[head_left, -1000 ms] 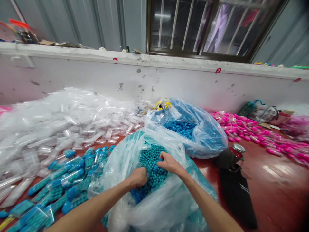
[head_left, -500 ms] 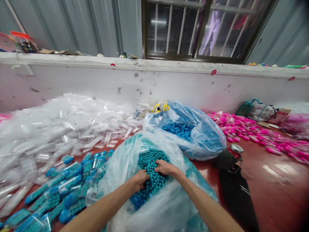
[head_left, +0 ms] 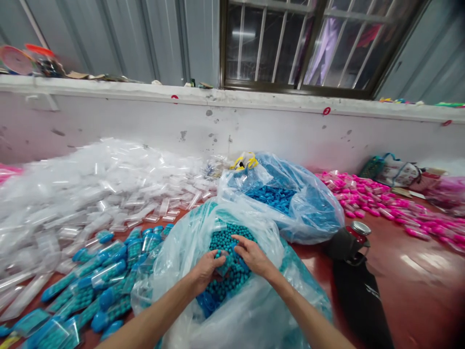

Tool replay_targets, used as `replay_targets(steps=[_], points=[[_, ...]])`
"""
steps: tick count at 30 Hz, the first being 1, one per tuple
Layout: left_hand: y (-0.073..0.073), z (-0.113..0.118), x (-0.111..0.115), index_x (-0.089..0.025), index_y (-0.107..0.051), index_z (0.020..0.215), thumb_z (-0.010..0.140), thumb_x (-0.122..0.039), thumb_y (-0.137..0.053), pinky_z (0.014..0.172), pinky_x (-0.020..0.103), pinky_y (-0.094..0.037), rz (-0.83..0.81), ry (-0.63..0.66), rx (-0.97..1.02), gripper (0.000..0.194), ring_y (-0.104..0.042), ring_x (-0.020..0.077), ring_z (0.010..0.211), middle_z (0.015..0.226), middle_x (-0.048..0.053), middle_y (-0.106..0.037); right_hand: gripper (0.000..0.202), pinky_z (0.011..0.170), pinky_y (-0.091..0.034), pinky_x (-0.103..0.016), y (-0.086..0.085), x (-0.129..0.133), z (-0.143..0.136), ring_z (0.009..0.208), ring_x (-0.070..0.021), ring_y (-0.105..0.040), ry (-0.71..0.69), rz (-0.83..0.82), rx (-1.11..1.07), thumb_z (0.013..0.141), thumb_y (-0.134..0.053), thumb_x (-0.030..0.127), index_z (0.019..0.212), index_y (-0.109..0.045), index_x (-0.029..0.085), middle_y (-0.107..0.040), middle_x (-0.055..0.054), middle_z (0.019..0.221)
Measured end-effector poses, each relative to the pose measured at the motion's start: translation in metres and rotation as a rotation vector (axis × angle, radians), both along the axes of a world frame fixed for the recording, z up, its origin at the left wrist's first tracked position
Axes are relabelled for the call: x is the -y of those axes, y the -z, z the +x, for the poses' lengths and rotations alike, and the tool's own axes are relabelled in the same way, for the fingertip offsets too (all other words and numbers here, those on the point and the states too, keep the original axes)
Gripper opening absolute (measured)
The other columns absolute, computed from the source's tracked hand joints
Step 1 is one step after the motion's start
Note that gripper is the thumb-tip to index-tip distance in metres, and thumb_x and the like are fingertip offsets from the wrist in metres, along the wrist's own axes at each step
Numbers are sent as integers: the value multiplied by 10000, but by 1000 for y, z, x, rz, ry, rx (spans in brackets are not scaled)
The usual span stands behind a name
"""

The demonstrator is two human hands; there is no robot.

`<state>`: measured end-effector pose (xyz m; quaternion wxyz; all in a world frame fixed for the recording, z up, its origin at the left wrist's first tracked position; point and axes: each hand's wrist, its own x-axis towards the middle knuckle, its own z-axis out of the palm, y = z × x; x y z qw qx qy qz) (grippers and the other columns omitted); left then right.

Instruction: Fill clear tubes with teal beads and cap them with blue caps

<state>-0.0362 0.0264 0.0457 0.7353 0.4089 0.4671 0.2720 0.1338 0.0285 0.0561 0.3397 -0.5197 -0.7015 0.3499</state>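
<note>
Teal beads [head_left: 232, 286] fill an open translucent plastic bag [head_left: 181, 252] in front of me. My left hand [head_left: 206, 271] is closed around a small clear plastic tube [head_left: 223, 265] with teal beads in it, just above the heap. Facing it, my right hand [head_left: 254, 257] has its fingers curled, index finger stretched toward the tube. A blue piece [head_left: 243, 264] that looks like a cap shows under the right fingers, partly hidden. Several blue caps [head_left: 207, 303] lie among the beads at the near side of the bag.
Filled tubes with blue ends [head_left: 109, 276] lie at left, before a big pile of clear empty tubes [head_left: 109, 184]. Behind stands a bag of blue caps [head_left: 272, 198]. At right are a red jar with a metal lid [head_left: 359, 230], black cloth [head_left: 359, 300] and pink-ended tubes [head_left: 381, 198].
My left hand has come up out of the beads, and the clear tube with beads now shows in it. The right hand has shifted slightly, with a blue piece now visible under its fingers.
</note>
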Motion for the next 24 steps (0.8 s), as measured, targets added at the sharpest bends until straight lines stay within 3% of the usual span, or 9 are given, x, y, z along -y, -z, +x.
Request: replay_targets(steps=[4,10,15,18,24], points=[[0,1,4,-161,-466,829,565,-468,-671,445,190,-322,101,-24,-7,454,-572,119,544,645,-20,-594,315,461,-402,-208,0,7,-8,497,-108,-495,-19,-147,-60,810,-433,298,1045,-591,161,-530,22,609],[-1,0,6,-174,-411,949,590,-515,-641,382,191,-312,100,-32,53,545,-521,100,433,626,-28,-581,414,470,-440,-221,7,12,-13,486,-120,-513,-94,-264,-117,830,-367,265,1201,-506,146,-517,22,555],[-10,0,13,-196,-282,1231,563,-402,-690,400,212,-376,96,-41,48,809,-555,116,461,670,-52,-525,351,503,-435,-234,7,13,-11,504,-126,-509,93,-69,19,797,-399,236,1095,-558,141,-556,-3,619],[-11,-1,15,-197,-282,1245,583,-416,-671,381,211,-379,85,-61,43,798,-550,113,456,671,-57,-484,360,472,-428,-226,4,12,-8,508,-121,-512,187,-96,-86,807,-400,282,1120,-529,157,-576,-8,673],[-1,1,13,-153,-362,1199,565,-491,-684,386,210,-369,155,-53,147,787,-535,105,464,732,-9,-554,277,444,-409,-215,1,13,-9,449,-104,-493,41,-263,-253,755,-490,366,831,-665,166,-539,27,553]])
